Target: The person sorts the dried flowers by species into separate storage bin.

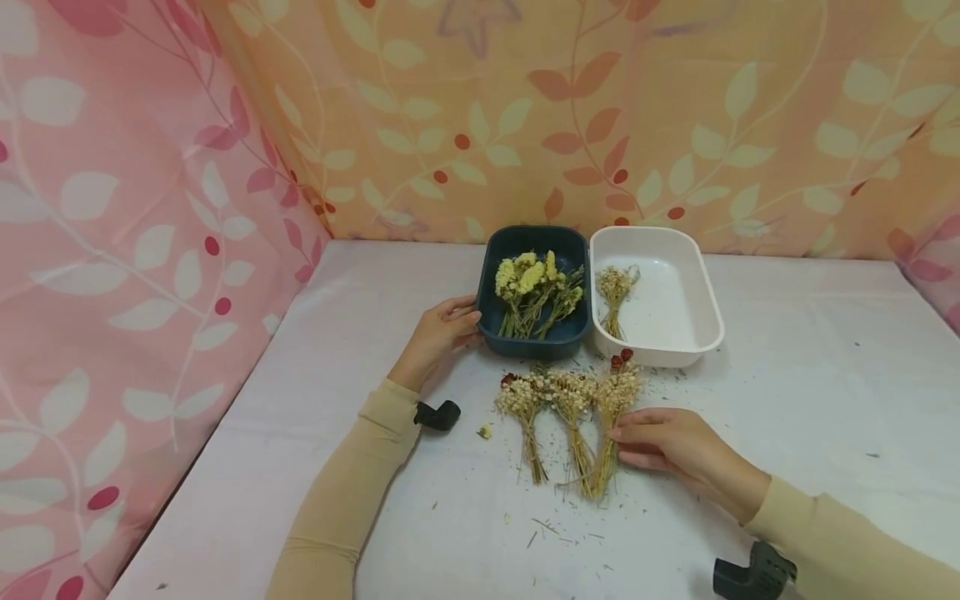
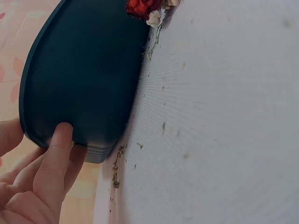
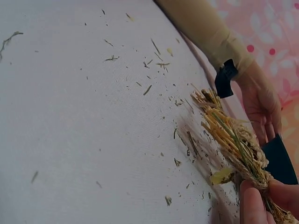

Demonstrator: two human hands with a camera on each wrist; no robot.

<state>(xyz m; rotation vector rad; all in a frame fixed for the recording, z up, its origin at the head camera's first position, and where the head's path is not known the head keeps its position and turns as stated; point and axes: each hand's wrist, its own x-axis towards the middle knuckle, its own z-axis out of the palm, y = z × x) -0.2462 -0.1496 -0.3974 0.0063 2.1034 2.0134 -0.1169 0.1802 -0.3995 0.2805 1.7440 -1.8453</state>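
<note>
In the head view, my left hand (image 1: 444, 332) is at the left side of a dark blue basin (image 1: 492, 332). Its extended fingers (image 2: 60, 140) press against the basin's outer wall near a corner in the left wrist view. Yellow dried flowers (image 1: 528, 279) lie inside that basin. On the table, my right hand (image 1: 678, 443) pinches the rightmost bunch of dried flowers (image 1: 617, 398) by its stems, thumb and fingers around the tied part. This bunch has small cream blooms and dark red ones on top. Two similar bunches, a left one (image 1: 525, 404) and a middle one (image 1: 573, 400), lie beside it.
A white basin (image 1: 697, 333) stands against the blue one's right side, holding one pale dried bunch (image 1: 615, 292). Stem bits and a small yellow flower piece (image 1: 485, 432) litter the white tabletop (image 1: 420, 517). Patterned cloth (image 1: 510, 108) hangs behind the basins.
</note>
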